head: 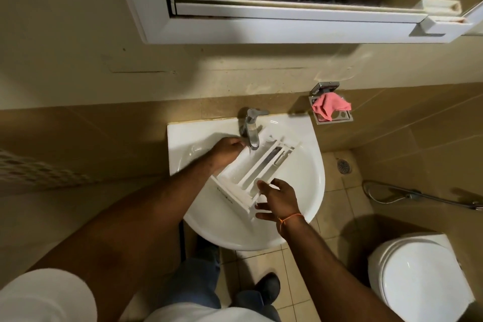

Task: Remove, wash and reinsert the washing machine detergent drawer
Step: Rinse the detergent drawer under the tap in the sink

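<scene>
Lying slantwise in sink [308, 191]: detergent drawer [251, 172], far end under tap [251, 131]. Left hand [226, 150] grips its 10 o'clock edge, fingertips hidden; right hand [279, 200], fingers spread, touches front.

You've got: one drawer [254, 167], one sink [308, 165], one tap [251, 129], one pink cloth [330, 105], one toilet [415, 277], two hands.

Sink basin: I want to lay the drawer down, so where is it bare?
Bare patches: white ceramic sink bowl right of the white plastic detergent drawer, and near rim. Crowded: chrome tap, left hand, right hand.
</scene>
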